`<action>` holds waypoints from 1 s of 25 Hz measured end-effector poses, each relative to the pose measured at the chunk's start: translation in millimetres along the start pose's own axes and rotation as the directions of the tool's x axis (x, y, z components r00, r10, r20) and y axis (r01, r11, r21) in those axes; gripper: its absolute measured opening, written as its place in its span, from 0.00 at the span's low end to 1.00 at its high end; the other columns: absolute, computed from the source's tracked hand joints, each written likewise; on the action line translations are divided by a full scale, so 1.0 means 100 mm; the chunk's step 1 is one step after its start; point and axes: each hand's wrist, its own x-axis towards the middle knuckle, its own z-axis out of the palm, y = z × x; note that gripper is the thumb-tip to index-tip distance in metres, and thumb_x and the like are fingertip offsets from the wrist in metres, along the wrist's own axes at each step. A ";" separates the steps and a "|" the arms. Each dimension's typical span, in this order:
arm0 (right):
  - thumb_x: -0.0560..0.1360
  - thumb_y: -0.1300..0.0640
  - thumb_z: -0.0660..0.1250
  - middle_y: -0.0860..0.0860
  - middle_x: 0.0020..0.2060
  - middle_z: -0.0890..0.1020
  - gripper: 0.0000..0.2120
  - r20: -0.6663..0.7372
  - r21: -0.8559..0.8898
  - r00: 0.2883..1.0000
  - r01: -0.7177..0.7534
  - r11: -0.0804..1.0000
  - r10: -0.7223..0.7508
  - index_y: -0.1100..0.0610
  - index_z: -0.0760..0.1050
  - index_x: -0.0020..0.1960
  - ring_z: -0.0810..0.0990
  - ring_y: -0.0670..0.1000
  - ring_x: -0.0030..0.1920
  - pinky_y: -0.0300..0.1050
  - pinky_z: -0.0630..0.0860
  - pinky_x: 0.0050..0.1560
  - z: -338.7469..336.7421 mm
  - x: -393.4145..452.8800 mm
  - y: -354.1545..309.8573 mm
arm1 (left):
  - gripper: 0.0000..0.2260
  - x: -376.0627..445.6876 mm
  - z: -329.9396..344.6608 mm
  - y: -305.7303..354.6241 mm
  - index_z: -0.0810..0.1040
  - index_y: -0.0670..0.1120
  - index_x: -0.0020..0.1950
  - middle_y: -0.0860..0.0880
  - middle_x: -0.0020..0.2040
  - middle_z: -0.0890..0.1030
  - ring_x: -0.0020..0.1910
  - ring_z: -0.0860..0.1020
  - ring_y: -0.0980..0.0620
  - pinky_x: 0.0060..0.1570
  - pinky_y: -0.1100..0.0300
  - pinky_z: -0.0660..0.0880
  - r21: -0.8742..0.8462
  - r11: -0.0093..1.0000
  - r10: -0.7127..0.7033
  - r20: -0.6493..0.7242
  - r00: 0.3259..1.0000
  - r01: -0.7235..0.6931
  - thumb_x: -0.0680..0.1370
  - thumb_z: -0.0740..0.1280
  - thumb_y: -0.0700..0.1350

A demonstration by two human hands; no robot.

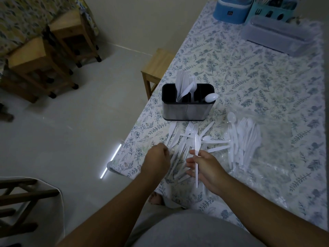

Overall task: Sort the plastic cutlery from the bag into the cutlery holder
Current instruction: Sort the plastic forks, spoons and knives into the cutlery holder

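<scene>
A steel cutlery holder [187, 111] with black compartments stands on the table, holding white knives and forks at its left and a spoon [211, 97] at its right. A loose pile of white plastic cutlery [185, 139] lies in front of it. More forks and spoons lie on the clear plastic bag [263, 168] to the right. My right hand [206, 168] pinches a white plastic knife [196, 157] by its handle, upright above the pile. My left hand [157, 160] hovers with curled fingers over the pile's left side; what it holds, if anything, is hidden.
The table carries a floral cloth [249, 77]; its near-left corner [112, 166] is close to my left hand. A clear lidded box [277, 34] and blue containers [231, 9] sit at the far end. Wooden stools [156, 68] stand on the floor to the left.
</scene>
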 end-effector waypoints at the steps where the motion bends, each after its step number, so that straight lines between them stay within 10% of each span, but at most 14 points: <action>1: 0.82 0.65 0.62 0.60 0.43 0.79 0.06 0.048 0.065 0.999 -0.003 0.998 0.000 0.60 0.76 0.56 0.79 0.54 0.39 0.52 0.77 0.42 0.02 -0.01 0.00 | 0.06 -0.06 -0.01 0.07 0.78 0.45 0.46 0.52 0.39 0.79 0.36 0.77 0.54 0.34 0.65 0.72 -0.094 0.996 0.013 0.030 0.999 -0.010 0.81 0.64 0.42; 6: 0.82 0.57 0.65 0.59 0.49 0.86 0.08 0.081 0.003 0.996 0.024 1.000 -0.024 0.60 0.78 0.58 0.87 0.57 0.48 0.57 0.83 0.51 0.07 -0.02 0.03 | 0.08 -0.22 0.02 0.27 0.83 0.45 0.44 0.52 0.36 0.82 0.33 0.77 0.57 0.34 0.63 0.73 -0.174 0.957 0.253 0.109 0.961 -0.232 0.79 0.66 0.44; 16: 0.82 0.47 0.63 0.52 0.39 0.73 0.12 -0.067 -0.284 0.997 0.016 0.959 -0.036 0.55 0.77 0.55 0.66 0.50 0.33 0.44 0.65 0.29 -0.09 0.00 0.09 | 0.06 0.14 0.05 -0.09 0.79 0.42 0.45 0.46 0.41 0.79 0.39 0.79 0.47 0.34 0.57 0.75 0.285 0.959 -0.029 0.100 0.995 -0.001 0.79 0.64 0.42; 25: 0.82 0.56 0.66 0.59 0.49 0.85 0.11 0.110 0.017 0.993 0.030 0.999 -0.031 0.62 0.80 0.57 0.83 0.56 0.48 0.50 0.78 0.50 0.02 0.07 0.07 | 0.06 -0.21 -0.07 0.35 0.85 0.45 0.45 0.53 0.34 0.82 0.31 0.79 0.60 0.32 0.69 0.74 -0.254 0.959 0.176 0.187 0.966 -0.125 0.77 0.69 0.44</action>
